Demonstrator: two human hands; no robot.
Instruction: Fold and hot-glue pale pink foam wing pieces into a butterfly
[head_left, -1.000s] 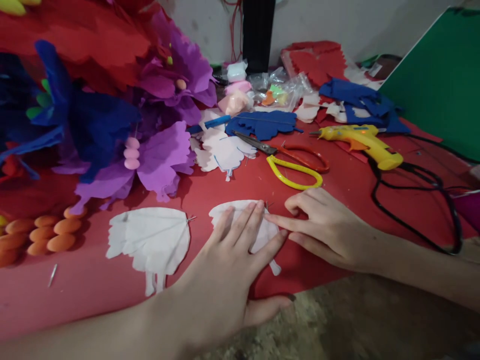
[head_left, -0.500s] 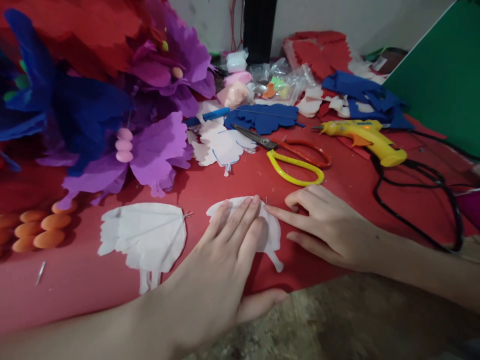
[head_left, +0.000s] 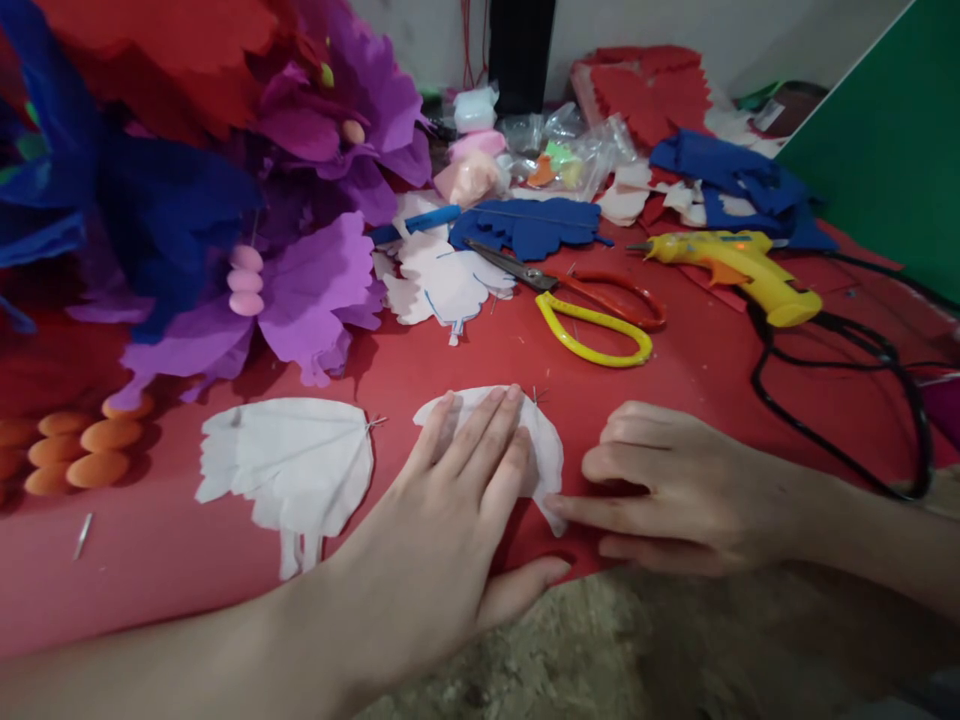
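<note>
My left hand (head_left: pixel 457 520) lies flat, fingers stretched out, on a white wing-shaped cut piece (head_left: pixel 547 450) and covers much of it. Thin wire-like ends poke out at that piece's upper right edge. To its right, my right hand (head_left: pixel 675 490) holds nothing; its index finger reaches out to the narrow tail at the piece's lower right, while other fingers are bent. A second white wing-shaped piece (head_left: pixel 289 450), creased and with similar wire ends, rests left of my left hand.
Scissors (head_left: pixel 541 280) and a yellow glue gun (head_left: pixel 742 262) with a black cord lie behind my hands. Blue (head_left: pixel 525 230) and white cutouts (head_left: pixel 454 285) lie farther back. Purple petals (head_left: pixel 315 290) and orange rounded pieces (head_left: pixel 109 436) fill the left.
My right hand has moved from the wire ends at the piece's upper right down to its tail. My left hand stays pressed on the white piece.
</note>
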